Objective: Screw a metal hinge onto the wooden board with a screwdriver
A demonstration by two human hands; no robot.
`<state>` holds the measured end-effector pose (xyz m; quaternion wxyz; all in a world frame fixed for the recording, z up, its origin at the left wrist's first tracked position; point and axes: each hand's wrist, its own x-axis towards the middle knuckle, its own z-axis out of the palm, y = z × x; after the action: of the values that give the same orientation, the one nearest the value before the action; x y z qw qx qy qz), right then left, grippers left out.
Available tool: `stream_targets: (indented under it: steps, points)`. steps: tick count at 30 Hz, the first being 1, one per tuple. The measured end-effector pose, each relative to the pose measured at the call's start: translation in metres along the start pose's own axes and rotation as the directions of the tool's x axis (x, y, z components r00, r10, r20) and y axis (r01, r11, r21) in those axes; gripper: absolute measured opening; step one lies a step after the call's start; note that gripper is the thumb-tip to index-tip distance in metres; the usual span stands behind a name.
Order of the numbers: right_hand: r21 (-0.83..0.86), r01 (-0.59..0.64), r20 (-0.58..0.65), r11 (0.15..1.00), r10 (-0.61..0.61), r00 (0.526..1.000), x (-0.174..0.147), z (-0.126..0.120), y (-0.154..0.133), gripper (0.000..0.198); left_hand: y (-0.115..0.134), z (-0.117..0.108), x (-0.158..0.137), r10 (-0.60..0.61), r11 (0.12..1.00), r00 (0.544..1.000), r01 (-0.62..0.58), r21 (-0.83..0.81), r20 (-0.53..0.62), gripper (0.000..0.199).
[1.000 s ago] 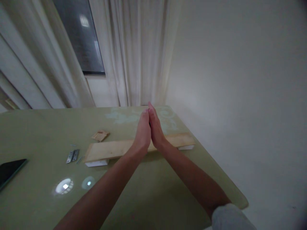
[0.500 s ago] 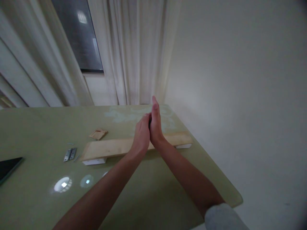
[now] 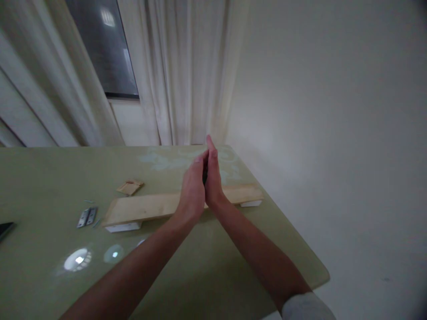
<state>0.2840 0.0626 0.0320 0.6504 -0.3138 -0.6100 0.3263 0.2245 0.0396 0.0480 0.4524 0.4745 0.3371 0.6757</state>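
Observation:
My left hand (image 3: 192, 186) and my right hand (image 3: 214, 182) are held up palm to palm above the middle of a long, light wooden board (image 3: 142, 208). Their palms face each other and touch near the heels and fingertips. The right fingers stretch straight and reach higher. The left fingers look straight too, partly hidden from this angle. A dark gap shows between the palms, and I cannot make out anything in it. Under the board's ends sit white blocks (image 3: 123, 227).
Left of the board lie a metal hinge (image 3: 87, 217), small thin metal pieces and a small wooden piece (image 3: 130, 187). A dark flat object (image 3: 5, 230) shows at the left edge. The green table (image 3: 213, 266) meets curtains (image 3: 173, 80) behind and a wall (image 3: 316, 133) on the right.
The whole view has shifted a little, so the table items appear further left. Both hands stay together over the board, and the dark gap between the palms looks slightly wider.

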Motion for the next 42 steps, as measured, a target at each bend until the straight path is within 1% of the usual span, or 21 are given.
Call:
stream_targets:
  steps: [2, 4, 6, 8, 10, 12, 14, 17, 20, 22, 23, 24, 25, 26, 27, 28, 29, 31, 35, 37, 42]
  points:
    - [0.038, -0.007, 0.063, 0.999, 0.005, 0.998, -0.011, 0.000, -0.002, 0.082, -0.005, -0.001, 0.012, 0.015, 1.000, 1.000, -0.015, 0.007, -0.021, 0.044]
    - [0.074, -0.024, 0.122, 0.997, 0.015, 0.992, -0.033, -0.001, -0.004, 0.081, -0.012, -0.006, 0.028, -0.086, 0.995, 0.994, 0.083, -0.049, -0.067, 0.043]
    - [0.095, -0.075, 0.177, 0.993, 0.058, 0.983, -0.055, -0.001, -0.003, 0.078, -0.019, -0.012, 0.038, -0.227, 0.971, 0.969, 0.218, -0.094, -0.093, 0.045]
    - [0.091, -0.089, 0.097, 0.992, 0.080, 0.992, -0.065, 0.001, 0.001, 0.072, -0.023, -0.013, 0.039, -0.338, 0.938, 0.939, 0.330, -0.110, -0.059, 0.051]
    - [0.087, -0.054, -0.060, 0.995, 0.059, 0.996, -0.062, 0.005, 0.006, 0.065, -0.022, -0.010, 0.032, -0.368, 0.922, 0.930, 0.365, -0.128, 0.000, 0.055]
    - [0.098, -0.015, -0.110, 0.995, 0.026, 0.994, -0.050, 0.008, 0.006, 0.058, -0.016, -0.004, 0.025, -0.335, 0.929, 0.942, 0.333, -0.163, 0.013, 0.049]
    - [0.112, 0.025, -0.056, 0.993, -0.019, 0.998, -0.037, 0.008, -0.001, 0.050, -0.006, 0.000, 0.021, -0.277, 0.943, 0.960, 0.266, -0.198, -0.031, 0.040]
    - [0.117, 0.102, 0.025, 0.988, -0.106, 0.994, -0.019, 0.004, -0.020, 0.037, 0.011, 0.000, 0.022, -0.177, 0.959, 0.979, 0.149, -0.243, -0.100, 0.040]
    - [0.202, 0.080, 0.032, 0.976, -0.088, 0.996, -0.003, -0.002, -0.031, 0.022, 0.022, -0.011, 0.026, -0.077, 0.965, 0.989, 0.042, -0.260, -0.125, 0.038]
    - [0.303, 0.034, 0.004, 0.953, -0.037, 0.999, 0.008, -0.006, -0.031, 0.016, 0.019, -0.029, 0.029, -0.005, 0.996, 1.000, 0.007, -0.090, 0.012, 0.036]
    - [0.342, 0.024, -0.011, 0.939, -0.021, 1.000, 0.012, -0.007, -0.029, 0.015, 0.015, -0.042, 0.031, 0.019, 0.996, 0.991, -0.031, 0.088, 0.131, 0.037]
    - [0.364, 0.028, -0.027, 0.931, -0.019, 0.999, 0.016, -0.009, -0.026, 0.015, 0.008, -0.056, 0.032, 0.009, 0.945, 0.963, -0.096, 0.312, 0.268, 0.039]
    - [0.372, 0.037, -0.039, 0.928, -0.024, 0.999, 0.019, -0.010, -0.022, 0.015, -0.001, -0.072, 0.032, -0.036, 0.813, 0.926, -0.192, 0.549, 0.376, 0.041]
    - [0.374, 0.047, -0.051, 0.926, -0.030, 0.998, 0.020, -0.011, -0.019, 0.015, -0.010, -0.086, 0.032, -0.103, 0.619, 0.902, -0.272, 0.737, 0.419, 0.043]
    - [0.373, 0.053, -0.059, 0.926, -0.033, 0.998, 0.021, -0.011, -0.015, 0.016, -0.020, -0.100, 0.032, -0.179, 0.422, 0.889, -0.318, 0.849, 0.422, 0.045]
    - [0.369, 0.056, -0.062, 0.928, -0.036, 0.997, 0.021, -0.011, -0.013, 0.017, -0.030, -0.111, 0.031, -0.248, 0.277, 0.882, -0.333, 0.901, 0.402, 0.047]
    - [0.362, 0.056, -0.060, 0.931, -0.036, 0.998, 0.020, -0.010, -0.011, 0.018, -0.038, -0.119, 0.029, -0.297, 0.201, 0.877, -0.330, 0.922, 0.379, 0.049]
    - [0.342, 0.052, -0.051, 0.938, -0.036, 0.998, 0.020, -0.008, -0.008, 0.019, -0.050, -0.127, 0.026, -0.377, 0.156, 0.856, -0.317, 0.936, 0.353, 0.054]
    - [0.334, 0.059, -0.037, 0.941, -0.050, 0.998, 0.020, -0.005, -0.002, 0.016, -0.053, -0.124, 0.023, -0.489, 0.078, 0.812, -0.323, 0.943, 0.319, 0.068]
    - [0.350, 0.034, -0.025, 0.936, -0.027, 0.999, 0.019, -0.002, 0.003, 0.016, -0.050, -0.120, 0.023, -0.514, 0.041, 0.803, -0.326, 0.944, 0.300, 0.070]
    - [0.340, -0.023, 0.010, 0.940, 0.021, 1.000, 0.013, 0.000, 0.008, 0.017, -0.044, -0.118, 0.022, -0.527, 0.031, 0.796, -0.332, 0.943, 0.298, 0.072]
